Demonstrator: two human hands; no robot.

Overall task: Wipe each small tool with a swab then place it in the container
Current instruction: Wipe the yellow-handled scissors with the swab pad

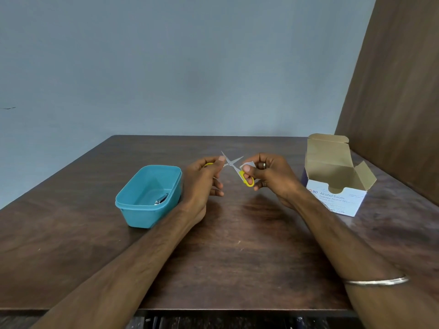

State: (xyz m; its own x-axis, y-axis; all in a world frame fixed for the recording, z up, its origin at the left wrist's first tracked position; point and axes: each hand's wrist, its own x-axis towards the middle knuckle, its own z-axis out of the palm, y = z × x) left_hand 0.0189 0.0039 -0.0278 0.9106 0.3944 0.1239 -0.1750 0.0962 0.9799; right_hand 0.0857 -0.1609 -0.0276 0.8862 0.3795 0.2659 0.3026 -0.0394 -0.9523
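Small scissors point(234, 165) with yellow handles and thin metal blades are held above the table's middle, blades spread apart and pointing away from me. My left hand point(202, 180) grips one yellow handle loop. My right hand point(268, 176) has a finger through the other loop and pinches a small white swab point(245, 166) beside the blade. The teal plastic container point(133, 206) stands to the left of my left hand, with a metal nail clipper point(161, 200) lying inside.
An open cardboard box of alcohol swabs point(337, 181) stands at the right on the dark wooden table point(237, 257). A brown wooden panel point(399, 103) rises at the far right. A grey wall lies behind the table.
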